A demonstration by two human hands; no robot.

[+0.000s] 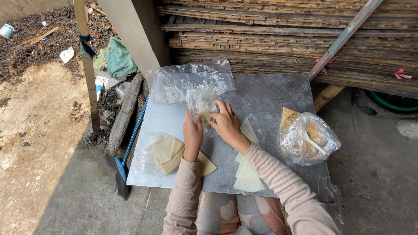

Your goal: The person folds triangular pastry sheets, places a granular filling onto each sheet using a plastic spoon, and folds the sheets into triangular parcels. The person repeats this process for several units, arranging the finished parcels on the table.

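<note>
Both my hands work at a small clear plastic bag point(201, 106) in the middle of a grey metal table point(265, 93). My left hand point(192, 132) grips the bag's lower left side. My right hand point(225, 122) pinches its right edge; something pale yellow shows inside. Pale yellow triangular wrappers point(247, 172) lie flat by my right forearm. One more wrapper point(207, 165) lies under my left wrist.
A clear bag with a stack of yellow wrappers point(161, 154) lies at the table's left front. A big clear bag of white crumbs point(189, 80) lies at the back. A bag of brown crumbs with a white spoon point(309, 139) sits right. A blue-handled broom point(128, 150) leans left.
</note>
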